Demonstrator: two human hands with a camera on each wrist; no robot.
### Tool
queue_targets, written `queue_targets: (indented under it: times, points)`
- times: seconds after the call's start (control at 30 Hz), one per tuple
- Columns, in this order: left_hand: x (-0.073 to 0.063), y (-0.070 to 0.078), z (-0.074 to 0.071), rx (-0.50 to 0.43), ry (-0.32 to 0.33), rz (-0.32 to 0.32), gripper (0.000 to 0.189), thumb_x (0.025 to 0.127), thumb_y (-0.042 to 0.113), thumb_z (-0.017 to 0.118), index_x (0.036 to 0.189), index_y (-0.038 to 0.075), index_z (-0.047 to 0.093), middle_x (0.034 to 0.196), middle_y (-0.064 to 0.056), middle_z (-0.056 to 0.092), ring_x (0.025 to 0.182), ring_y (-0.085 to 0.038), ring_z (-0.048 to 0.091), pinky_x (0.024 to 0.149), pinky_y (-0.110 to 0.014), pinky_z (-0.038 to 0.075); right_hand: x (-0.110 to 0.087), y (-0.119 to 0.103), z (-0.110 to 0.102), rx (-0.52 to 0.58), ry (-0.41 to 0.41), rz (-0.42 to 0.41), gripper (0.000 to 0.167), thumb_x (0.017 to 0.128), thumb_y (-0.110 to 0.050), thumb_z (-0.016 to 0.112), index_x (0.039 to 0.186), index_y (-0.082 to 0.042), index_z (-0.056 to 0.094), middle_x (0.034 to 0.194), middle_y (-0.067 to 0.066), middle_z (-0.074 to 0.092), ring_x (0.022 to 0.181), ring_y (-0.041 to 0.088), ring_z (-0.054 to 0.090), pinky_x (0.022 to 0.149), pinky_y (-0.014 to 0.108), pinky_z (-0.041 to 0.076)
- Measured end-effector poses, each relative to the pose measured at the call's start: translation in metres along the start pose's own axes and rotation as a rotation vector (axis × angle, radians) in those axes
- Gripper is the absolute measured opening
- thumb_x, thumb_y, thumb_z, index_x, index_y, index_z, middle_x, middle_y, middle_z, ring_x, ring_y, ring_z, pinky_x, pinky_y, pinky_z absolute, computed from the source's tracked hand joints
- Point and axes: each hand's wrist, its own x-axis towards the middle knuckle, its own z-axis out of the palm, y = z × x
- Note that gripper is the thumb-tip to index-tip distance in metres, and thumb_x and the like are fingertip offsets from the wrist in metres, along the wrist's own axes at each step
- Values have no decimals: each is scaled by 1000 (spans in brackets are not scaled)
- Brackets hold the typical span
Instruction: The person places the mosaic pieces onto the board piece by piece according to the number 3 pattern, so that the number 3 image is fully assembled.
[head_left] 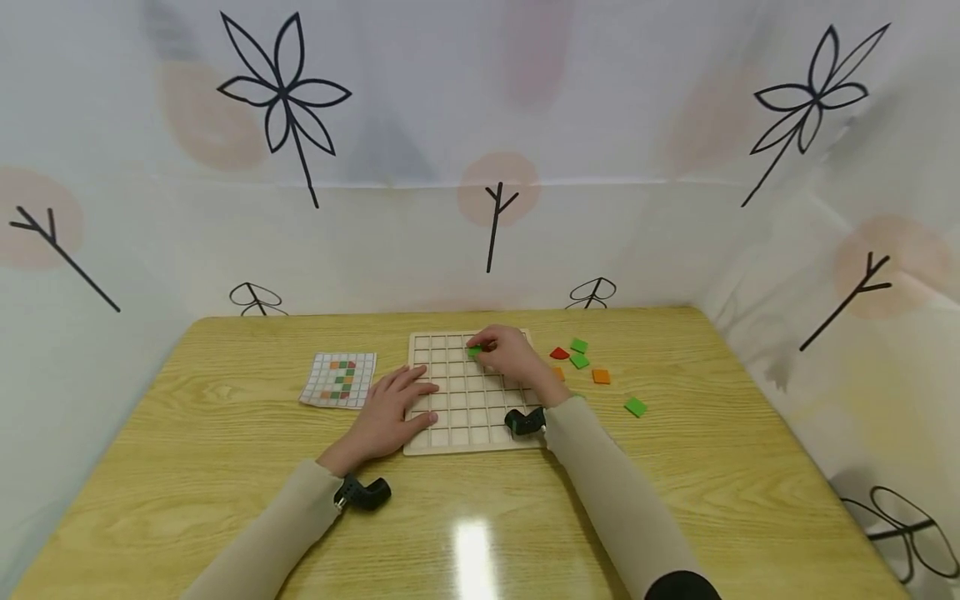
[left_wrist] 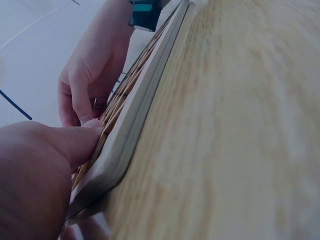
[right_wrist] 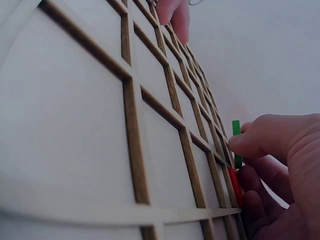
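Observation:
My right hand (head_left: 513, 357) pinches a small green square tile (right_wrist: 236, 145) over the upper part of the pale wooden grid board (head_left: 453, 415). In the right wrist view the tile stands on edge between thumb and finger. Just below it a red piece (right_wrist: 235, 186) lies at the board, close to the curled fingers; the hand hides it in the head view. My left hand (head_left: 390, 412) rests on the board's left edge with its fingers spread. From the left wrist view, its thumb (left_wrist: 75, 140) lies along the board's rim.
Left of the board lies a paper card (head_left: 318, 377) with a coloured square pattern. To the right are scattered a red piece (head_left: 559, 353), orange tiles (head_left: 602, 377) and several green tiles (head_left: 636, 407). All lie on a wooden table (head_left: 225, 417) before a patterned cloth.

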Motion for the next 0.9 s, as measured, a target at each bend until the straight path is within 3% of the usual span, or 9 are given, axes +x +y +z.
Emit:
queue_targets:
  times: [0.23, 0.9]
  points:
    - [0, 0, 0, 8, 0, 8, 45, 97, 39, 64, 136, 15, 62, 156, -13, 38, 145, -40, 26, 109, -66, 21, 1, 4, 8, 74, 39, 68, 19, 92, -7, 70, 109, -13, 76, 114, 3, 66, 98, 20, 60, 87, 38, 50]
    - [-1, 3, -2, -10, 2, 13, 45, 97, 37, 65, 135, 14, 62, 156, -14, 37, 145, -40, 24, 109, -67, 20, -3, 2, 15, 86, 100, 29, 19, 88, -1, 69, 102, -10, 78, 111, 4, 67, 97, 22, 61, 87, 40, 50]
